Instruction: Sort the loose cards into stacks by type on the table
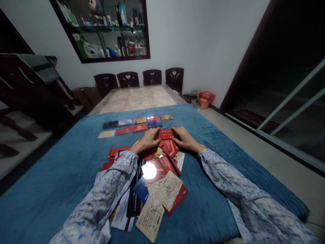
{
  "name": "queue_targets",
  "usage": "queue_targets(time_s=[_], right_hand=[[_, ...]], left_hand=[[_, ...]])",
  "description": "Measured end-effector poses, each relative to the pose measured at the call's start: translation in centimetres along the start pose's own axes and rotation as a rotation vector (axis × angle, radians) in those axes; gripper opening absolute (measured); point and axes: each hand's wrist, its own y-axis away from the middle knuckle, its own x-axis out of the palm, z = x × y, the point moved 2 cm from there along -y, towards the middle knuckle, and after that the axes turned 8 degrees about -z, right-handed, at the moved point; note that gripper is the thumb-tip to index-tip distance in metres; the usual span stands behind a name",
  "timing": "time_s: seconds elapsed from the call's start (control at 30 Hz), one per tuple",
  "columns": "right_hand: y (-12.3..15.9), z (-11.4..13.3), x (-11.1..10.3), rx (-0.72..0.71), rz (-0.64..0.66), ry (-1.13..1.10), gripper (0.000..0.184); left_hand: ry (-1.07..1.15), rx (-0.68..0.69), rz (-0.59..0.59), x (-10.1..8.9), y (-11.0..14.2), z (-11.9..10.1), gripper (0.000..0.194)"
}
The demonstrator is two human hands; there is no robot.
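Note:
A red card [166, 133] with pale lettering lies between my hands. My left hand [149, 139] grips its left edge with bent fingers, and my right hand [186, 139] does the same at the right edge. Just below it, another red card with yellow stripes [170, 147] tops a loose, overlapping heap. In that heap are a cream card [150, 217], a blue card [140, 189], a long black card [133, 200] and a white card [123, 213]. Glare hides part of a red card in the middle. My left forearm covers some of the heap.
Beyond my hands, cards stand sorted in two rows: a black stack [110, 125], a lavender card [125, 122], a blue stack [154, 124], a cream card [106, 134] and several others. A blue cloth [215, 189] covers the near table. Chairs [174, 77] line the far end.

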Motion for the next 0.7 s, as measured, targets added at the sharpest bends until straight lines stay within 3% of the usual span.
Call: queue_targets(time_s=[0.7], right_hand=[[-0.3,0.5,-1.7,0.065,0.051,-0.086,0.05]], left_hand=[[-0.04,-0.002,0.02,-0.3,0.1,-0.7,0.048]])
